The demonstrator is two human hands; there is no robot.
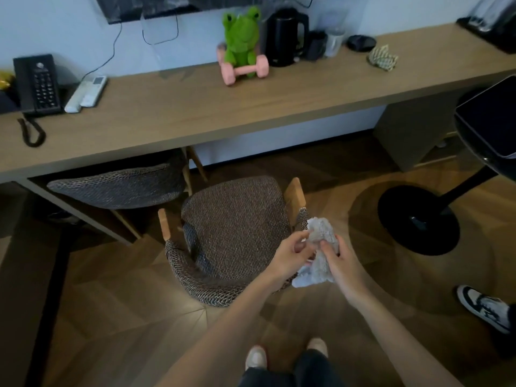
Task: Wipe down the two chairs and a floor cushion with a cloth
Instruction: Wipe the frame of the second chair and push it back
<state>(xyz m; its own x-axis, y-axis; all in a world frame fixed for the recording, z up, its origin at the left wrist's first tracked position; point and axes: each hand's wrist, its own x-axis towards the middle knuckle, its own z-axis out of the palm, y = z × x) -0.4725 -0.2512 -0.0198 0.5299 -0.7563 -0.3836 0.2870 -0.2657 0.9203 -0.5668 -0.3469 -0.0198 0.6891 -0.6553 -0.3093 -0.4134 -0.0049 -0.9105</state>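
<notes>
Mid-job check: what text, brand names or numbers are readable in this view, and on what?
No text is readable anywhere in this view.
Black desk phone: keypad marks, too blurred to read.
White remotes: buttons and display, too small to read.
Black kettle: no legible label.
Cloth: no print shows.

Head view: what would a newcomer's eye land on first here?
Probably the bright green frog plush, sitting on a pink dumbbell at the back of the wooden desk. Next, low in the middle, the left hand and right hand both grip a crumpled grey cloth by the woven armchair.
</notes>
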